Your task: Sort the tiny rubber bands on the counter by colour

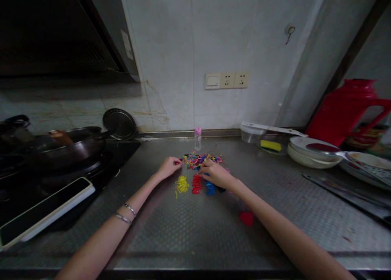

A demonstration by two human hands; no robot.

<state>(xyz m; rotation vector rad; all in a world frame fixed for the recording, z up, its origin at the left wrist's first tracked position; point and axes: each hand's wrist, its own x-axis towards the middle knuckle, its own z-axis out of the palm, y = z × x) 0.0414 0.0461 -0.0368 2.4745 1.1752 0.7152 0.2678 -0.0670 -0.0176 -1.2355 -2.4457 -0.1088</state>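
Note:
A mixed heap of small colourful bands point(195, 159) lies on the metal counter. In front of it are separate piles: yellow point(182, 184), red point(196, 184) and blue point(209, 188). Something dark is partly hidden beneath my right wrist. My left hand point(171, 167) is at the heap's left edge, thumb and finger pinched together; what they hold, if anything, is too small to tell. My right hand point(214, 173) hovers over the heap's front right, above the red and blue piles, with fingers curled together, their tips near the top of the red pile.
Behind the heap stands a small pink-capped bottle point(198, 139). A phone-like device point(45, 210) and a pan point(73, 145) are on the left. Rightward are a yellow sponge point(270, 145), bowls point(311, 157), a knife point(345, 192) and a red thermos point(345, 113). A red object point(246, 218) lies near my right forearm.

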